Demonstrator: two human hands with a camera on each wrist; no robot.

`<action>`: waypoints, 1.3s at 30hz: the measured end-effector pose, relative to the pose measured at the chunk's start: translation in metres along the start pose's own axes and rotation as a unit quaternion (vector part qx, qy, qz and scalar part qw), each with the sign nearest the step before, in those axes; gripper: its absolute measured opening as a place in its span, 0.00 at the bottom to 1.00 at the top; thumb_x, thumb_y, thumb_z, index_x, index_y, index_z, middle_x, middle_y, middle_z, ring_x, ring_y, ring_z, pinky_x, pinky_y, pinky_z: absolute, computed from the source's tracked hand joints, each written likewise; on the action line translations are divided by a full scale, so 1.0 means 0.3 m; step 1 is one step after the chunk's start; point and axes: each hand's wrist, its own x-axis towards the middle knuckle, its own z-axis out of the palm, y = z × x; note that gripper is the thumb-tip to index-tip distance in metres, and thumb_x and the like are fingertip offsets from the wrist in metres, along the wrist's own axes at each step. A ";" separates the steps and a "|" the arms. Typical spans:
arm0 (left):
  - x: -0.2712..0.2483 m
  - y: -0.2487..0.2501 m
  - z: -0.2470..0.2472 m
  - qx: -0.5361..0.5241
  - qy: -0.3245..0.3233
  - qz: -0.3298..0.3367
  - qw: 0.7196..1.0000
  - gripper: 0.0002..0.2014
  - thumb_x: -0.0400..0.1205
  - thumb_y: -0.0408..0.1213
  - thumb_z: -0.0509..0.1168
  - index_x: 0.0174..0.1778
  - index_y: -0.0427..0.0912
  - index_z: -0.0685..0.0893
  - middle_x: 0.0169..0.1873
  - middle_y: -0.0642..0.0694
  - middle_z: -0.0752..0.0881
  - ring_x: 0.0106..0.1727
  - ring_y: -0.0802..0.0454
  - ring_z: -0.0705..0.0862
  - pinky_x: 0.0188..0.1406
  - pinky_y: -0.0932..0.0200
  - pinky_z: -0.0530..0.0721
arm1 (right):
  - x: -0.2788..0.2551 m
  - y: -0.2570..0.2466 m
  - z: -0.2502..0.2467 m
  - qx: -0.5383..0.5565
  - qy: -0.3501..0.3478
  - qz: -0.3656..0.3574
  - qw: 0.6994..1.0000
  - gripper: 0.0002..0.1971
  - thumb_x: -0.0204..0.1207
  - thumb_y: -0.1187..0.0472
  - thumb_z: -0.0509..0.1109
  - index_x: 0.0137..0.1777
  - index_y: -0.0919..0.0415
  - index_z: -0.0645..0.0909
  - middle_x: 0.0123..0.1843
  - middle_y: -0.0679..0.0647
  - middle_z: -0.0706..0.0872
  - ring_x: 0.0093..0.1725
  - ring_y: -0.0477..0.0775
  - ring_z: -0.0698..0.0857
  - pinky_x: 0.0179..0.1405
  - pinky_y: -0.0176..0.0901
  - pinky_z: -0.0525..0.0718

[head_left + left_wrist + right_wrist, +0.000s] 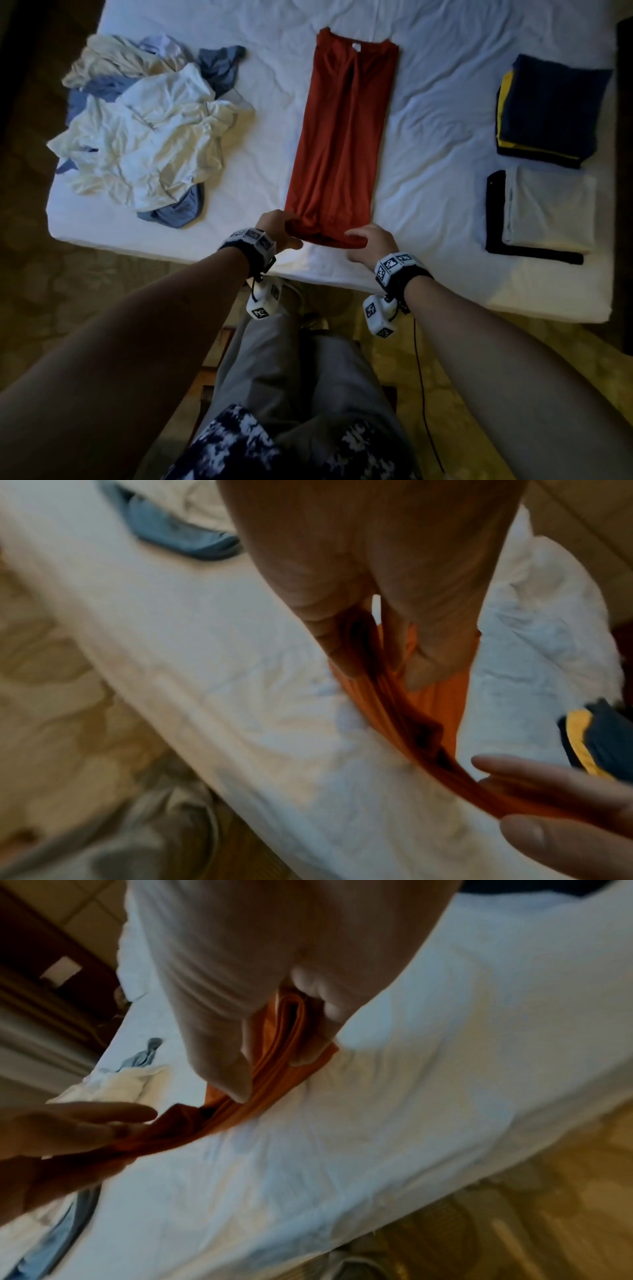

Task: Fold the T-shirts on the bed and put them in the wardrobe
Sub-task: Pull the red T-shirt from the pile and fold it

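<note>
A wide bed with a wrinkled white sheet (pixel 428 144) fills the upper frame. At centre lies a rust-red T-shirt folded into a long strip (pixel 342 137). A heap of cream and blue unfolded shirts (pixel 147 130) sits upper left; folded navy, yellow and white stacks (pixel 548 109) sit right. The left hand (pixel 279 229) and right hand (pixel 371 241) each pinch the strip's near bottom corners.

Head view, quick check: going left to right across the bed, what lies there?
Unfolded pile of cream, white and blue T-shirts → red T-shirt folded into a long strip, its near end gripped by the left hand and right hand → folded T-shirt stacks at the right edge.
</note>
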 end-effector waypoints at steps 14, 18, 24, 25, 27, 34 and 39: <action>0.351 0.248 -0.364 0.214 -0.066 0.126 0.966 0.15 0.82 0.44 0.61 0.65 0.61 0.82 0.60 0.48 0.85 0.60 0.43 0.82 0.59 0.52 0.80 | 0.280 -0.200 -0.366 -0.163 -0.009 -0.067 0.984 0.23 0.78 0.62 0.62 0.69 0.39 0.81 0.68 0.50 0.85 0.65 0.56 0.84 0.65 0.41 0.80; 0.496 0.312 -0.450 0.205 -0.097 0.136 0.965 0.18 0.84 0.39 0.59 0.67 0.58 0.82 0.64 0.47 0.83 0.64 0.44 0.81 0.66 0.49 0.79 | 0.431 -0.226 -0.451 -0.180 -0.021 -0.048 0.982 0.22 0.78 0.62 0.61 0.65 0.37 0.83 0.69 0.50 0.84 0.64 0.57 0.84 0.66 0.45 0.81; 0.755 0.367 -0.488 0.194 -0.125 0.129 0.965 0.19 0.85 0.35 0.57 0.68 0.57 0.83 0.69 0.47 0.80 0.70 0.43 0.78 0.71 0.52 0.73 | 0.686 -0.227 -0.511 -0.189 -0.029 -0.013 0.982 0.21 0.82 0.62 0.58 0.65 0.37 0.83 0.69 0.52 0.84 0.63 0.59 0.84 0.63 0.43 0.82; 0.796 0.369 -0.490 0.191 -0.131 0.119 0.965 0.20 0.85 0.34 0.57 0.69 0.56 0.82 0.70 0.46 0.79 0.71 0.42 0.77 0.71 0.52 0.72 | 0.726 -0.222 -0.515 -0.190 -0.033 -0.004 0.981 0.21 0.82 0.62 0.58 0.65 0.37 0.83 0.70 0.52 0.83 0.63 0.59 0.84 0.63 0.43 0.82; 0.878 0.370 -0.489 0.187 -0.138 0.107 0.967 0.21 0.85 0.32 0.57 0.71 0.54 0.80 0.72 0.43 0.77 0.72 0.40 0.75 0.73 0.52 0.71 | 0.803 -0.205 -0.519 -0.196 -0.039 0.012 0.980 0.21 0.83 0.61 0.57 0.67 0.37 0.82 0.71 0.51 0.83 0.64 0.59 0.84 0.64 0.44 0.81; 1.057 0.368 -0.479 0.184 -0.107 0.063 0.975 0.21 0.83 0.36 0.59 0.73 0.51 0.78 0.67 0.40 0.82 0.65 0.37 0.81 0.63 0.51 0.81 | 0.995 -0.166 -0.507 -0.169 -0.040 0.050 0.984 0.20 0.82 0.61 0.58 0.66 0.39 0.82 0.69 0.52 0.84 0.65 0.61 0.82 0.69 0.55 0.79; 1.017 0.292 -0.467 0.023 0.029 -0.045 0.998 0.16 0.79 0.38 0.64 0.63 0.45 0.81 0.56 0.41 0.85 0.56 0.38 0.84 0.55 0.50 0.83 | 0.973 -0.130 -0.487 -0.036 0.098 0.103 0.989 0.16 0.78 0.68 0.62 0.61 0.54 0.83 0.61 0.55 0.84 0.59 0.58 0.84 0.60 0.50 0.84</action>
